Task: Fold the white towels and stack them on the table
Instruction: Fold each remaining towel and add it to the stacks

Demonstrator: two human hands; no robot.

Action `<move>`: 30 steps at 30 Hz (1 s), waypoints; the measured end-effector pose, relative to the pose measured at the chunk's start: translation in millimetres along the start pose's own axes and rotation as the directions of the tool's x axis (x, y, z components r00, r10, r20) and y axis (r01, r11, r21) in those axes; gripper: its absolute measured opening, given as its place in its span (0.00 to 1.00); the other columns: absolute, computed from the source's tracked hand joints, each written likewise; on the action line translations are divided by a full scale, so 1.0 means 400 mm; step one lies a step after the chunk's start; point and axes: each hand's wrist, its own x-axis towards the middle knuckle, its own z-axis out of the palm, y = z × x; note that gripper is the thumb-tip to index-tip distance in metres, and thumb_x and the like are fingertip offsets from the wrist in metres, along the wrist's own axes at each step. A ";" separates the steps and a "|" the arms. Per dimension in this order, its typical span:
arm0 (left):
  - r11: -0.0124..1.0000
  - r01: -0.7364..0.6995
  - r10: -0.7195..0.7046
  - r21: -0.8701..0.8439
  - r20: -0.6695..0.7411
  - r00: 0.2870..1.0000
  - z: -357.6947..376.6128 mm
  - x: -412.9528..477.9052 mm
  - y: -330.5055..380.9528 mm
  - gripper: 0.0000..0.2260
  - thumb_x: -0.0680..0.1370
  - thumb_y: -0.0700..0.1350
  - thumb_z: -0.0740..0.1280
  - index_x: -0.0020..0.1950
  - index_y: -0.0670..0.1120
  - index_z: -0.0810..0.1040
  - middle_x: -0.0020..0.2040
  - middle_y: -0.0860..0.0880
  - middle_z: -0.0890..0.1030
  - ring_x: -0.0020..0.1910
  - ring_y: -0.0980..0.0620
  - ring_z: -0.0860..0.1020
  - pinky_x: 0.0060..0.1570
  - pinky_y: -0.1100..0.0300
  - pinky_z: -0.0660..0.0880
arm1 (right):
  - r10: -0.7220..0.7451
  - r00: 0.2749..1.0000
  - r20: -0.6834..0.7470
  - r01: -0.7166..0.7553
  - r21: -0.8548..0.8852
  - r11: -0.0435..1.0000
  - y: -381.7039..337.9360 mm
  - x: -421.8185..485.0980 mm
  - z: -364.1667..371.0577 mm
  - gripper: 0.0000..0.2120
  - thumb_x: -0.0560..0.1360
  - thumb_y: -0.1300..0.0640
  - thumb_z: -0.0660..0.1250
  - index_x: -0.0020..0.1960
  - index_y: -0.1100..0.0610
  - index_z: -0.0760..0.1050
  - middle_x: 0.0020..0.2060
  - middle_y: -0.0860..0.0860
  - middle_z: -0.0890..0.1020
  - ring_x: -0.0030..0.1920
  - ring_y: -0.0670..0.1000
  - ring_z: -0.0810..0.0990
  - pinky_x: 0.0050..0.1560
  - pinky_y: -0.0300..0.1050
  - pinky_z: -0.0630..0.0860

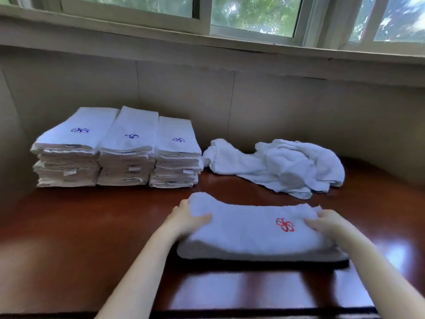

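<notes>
- Left hand (186, 218): nearest the camera with its forearm; grips the left end of the folded towel (248, 229), thumb on top, and that end is raised off the table (92, 226).
- Right hand (326, 223): fingers lie over the towel's right end. Motion blur hides whether they curl under it, so I cannot tell the hold.
- Folded towel: white with a red monogram facing up, a long narrow fold lying crosswise at the near middle of the table, well apart from the stacks.
- Three stacks (127, 157): folded white towels, blue monograms on top, standing side by side and touching at the far left.
- Loose heap (287, 166): unfolded white towels at the far right, just beside the third stack.
- Risk, sag: if lifted by its ends alone, the middle would likely droop and the layers slide open.
- Risk, uneven lift: the raised left end could skew the fold's edges.
- Risk, placement: a towel set down off-centre could overhang or tip a tall stack towards its neighbour.
</notes>
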 end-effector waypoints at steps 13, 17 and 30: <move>0.995 0.084 -0.084 -0.057 -0.006 0.996 0.031 0.045 0.006 0.48 0.68 0.64 0.71 0.78 0.44 0.52 0.74 0.45 0.64 0.70 0.45 0.68 0.67 0.54 0.66 | 0.293 0.954 0.059 -0.291 0.405 0.867 0.112 0.060 -0.094 0.10 0.75 0.68 0.57 0.52 0.64 0.75 0.43 0.62 0.79 0.42 0.60 0.78 0.45 0.52 0.73; 0.990 0.017 -0.011 -0.142 0.044 0.999 0.067 0.054 0.014 0.46 0.60 0.58 0.78 0.71 0.42 0.64 0.61 0.47 0.77 0.58 0.48 0.77 0.61 0.52 0.73 | 0.205 0.968 0.144 -0.250 0.489 0.836 0.138 0.065 -0.112 0.12 0.77 0.70 0.57 0.54 0.62 0.76 0.48 0.62 0.80 0.48 0.60 0.78 0.55 0.55 0.72; 0.996 0.087 -0.087 -0.007 -0.045 0.995 0.072 0.078 0.008 0.39 0.67 0.61 0.74 0.68 0.40 0.66 0.62 0.43 0.77 0.58 0.41 0.77 0.60 0.48 0.73 | -0.526 0.823 -0.217 0.085 -0.867 0.491 0.109 0.018 -0.003 0.24 0.80 0.52 0.57 0.75 0.52 0.59 0.68 0.56 0.68 0.64 0.58 0.68 0.62 0.52 0.64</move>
